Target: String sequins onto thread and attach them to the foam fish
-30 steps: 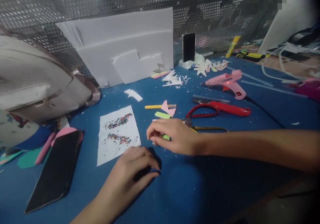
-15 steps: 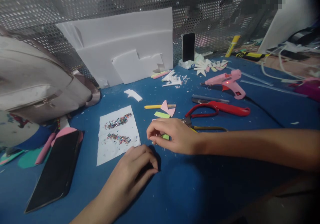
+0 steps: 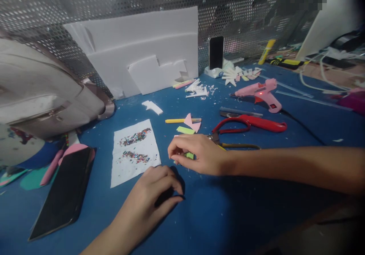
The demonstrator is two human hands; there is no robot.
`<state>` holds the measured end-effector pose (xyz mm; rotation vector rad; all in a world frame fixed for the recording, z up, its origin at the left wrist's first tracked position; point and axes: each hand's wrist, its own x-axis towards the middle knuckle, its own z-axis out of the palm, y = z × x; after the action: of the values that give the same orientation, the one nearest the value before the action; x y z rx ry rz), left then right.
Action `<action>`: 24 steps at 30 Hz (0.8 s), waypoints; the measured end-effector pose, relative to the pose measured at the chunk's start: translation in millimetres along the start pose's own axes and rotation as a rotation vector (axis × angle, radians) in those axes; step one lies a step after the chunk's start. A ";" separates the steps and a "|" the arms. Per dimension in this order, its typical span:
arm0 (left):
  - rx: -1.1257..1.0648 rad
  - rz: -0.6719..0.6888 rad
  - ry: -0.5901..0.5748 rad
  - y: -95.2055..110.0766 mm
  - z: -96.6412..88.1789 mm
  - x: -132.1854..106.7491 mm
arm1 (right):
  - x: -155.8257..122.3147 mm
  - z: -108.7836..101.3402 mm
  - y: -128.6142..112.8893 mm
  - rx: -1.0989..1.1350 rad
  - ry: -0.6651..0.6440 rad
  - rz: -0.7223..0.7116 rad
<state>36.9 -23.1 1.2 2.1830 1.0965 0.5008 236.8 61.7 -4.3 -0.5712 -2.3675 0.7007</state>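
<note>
My left hand (image 3: 152,196) rests on the blue table in front of a white paper sheet (image 3: 116,171). Its fingers are bent, with a small gap between thumb and forefinger and nothing visible between them. My right hand (image 3: 196,152) is curled, its thumb and forefinger pressed together at the tips. Whatever is in that pinch, if anything, is hidden. Two strips of colourful glitter flakes (image 3: 136,137) lie on the sheet. Partly covered by my right hand is a green scrap (image 3: 189,156). Pliers (image 3: 213,137) lie just behind its wrist.
Behind my right hand are a red-handled cutting tool (image 3: 264,123), a pink glue gun (image 3: 261,93) with its light on, and a yellow pen (image 3: 175,121). A phone (image 3: 61,194) lies at left near a bag (image 3: 51,87). White foam boards (image 3: 142,46) stand at the back.
My left thumb and forefinger have parted slightly, and that hand has shifted a little to the right. My right hand looks the same.
</note>
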 end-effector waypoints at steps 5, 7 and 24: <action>-0.004 -0.053 -0.006 1.8 2.3 1.2 | 0.0 0.0 0.1 0.003 0.003 -0.002; -0.009 -0.063 0.000 1.8 2.6 1.7 | -0.1 -0.2 -0.1 0.011 0.006 -0.006; -0.086 -0.040 0.009 -1.6 -2.5 0.0 | 0.0 -1.2 -0.3 0.004 0.007 -0.011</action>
<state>34.6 -21.5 1.8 2.0826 1.1014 0.5301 237.6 61.8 -3.4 -0.5577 -2.3611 0.6970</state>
